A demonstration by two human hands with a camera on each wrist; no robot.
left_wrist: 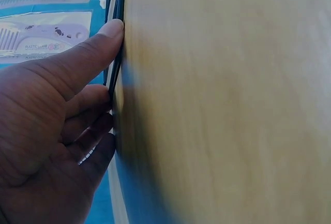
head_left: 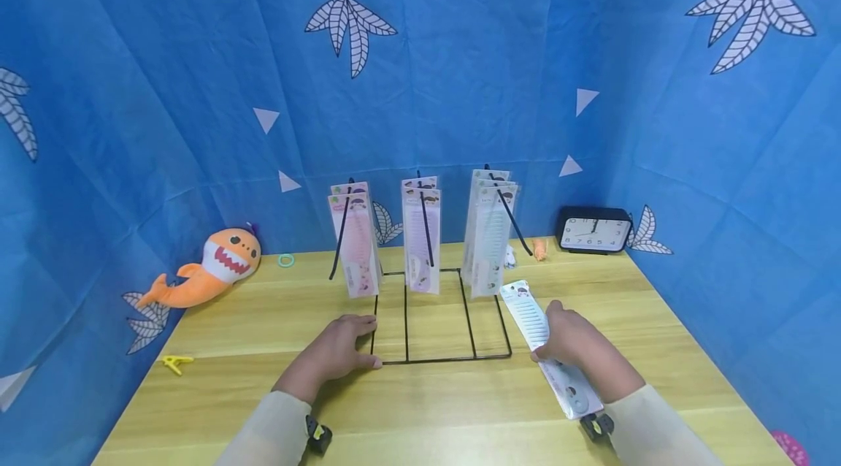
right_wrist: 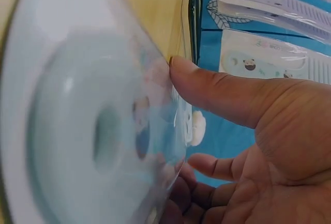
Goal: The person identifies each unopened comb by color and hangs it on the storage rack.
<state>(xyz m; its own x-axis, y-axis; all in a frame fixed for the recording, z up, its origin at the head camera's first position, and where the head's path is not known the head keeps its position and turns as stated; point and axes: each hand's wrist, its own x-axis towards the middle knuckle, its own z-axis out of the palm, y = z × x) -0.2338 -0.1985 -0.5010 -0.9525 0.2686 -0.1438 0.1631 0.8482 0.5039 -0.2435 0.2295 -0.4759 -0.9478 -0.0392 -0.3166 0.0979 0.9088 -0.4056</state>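
A black wire display rack (head_left: 444,360) stands on the table, its base flat on the wood. Packaged plastic combs hang from its prongs: pink (head_left: 355,243) at left, purple (head_left: 423,241) in the middle, pale green (head_left: 489,239) at right. At the base's left side, my left hand (head_left: 338,349) rests with thumb and fingertips touching the wire, thumb extended. My right hand (head_left: 578,338) grips a pale green packaged comb (head_left: 525,312) by its long edges, right of the rack. In the right wrist view this comb (right_wrist: 83,105) fills the left side, blurred up close.
An orange shark plush (head_left: 223,261) lies at the back left, near a green ring (head_left: 285,260). A yellow clip (head_left: 176,362) lies at the left edge. A black clock (head_left: 593,230) and small figurines (head_left: 540,249) stand at the back right. Blue curtain (head_left: 447,86) surrounds the table.
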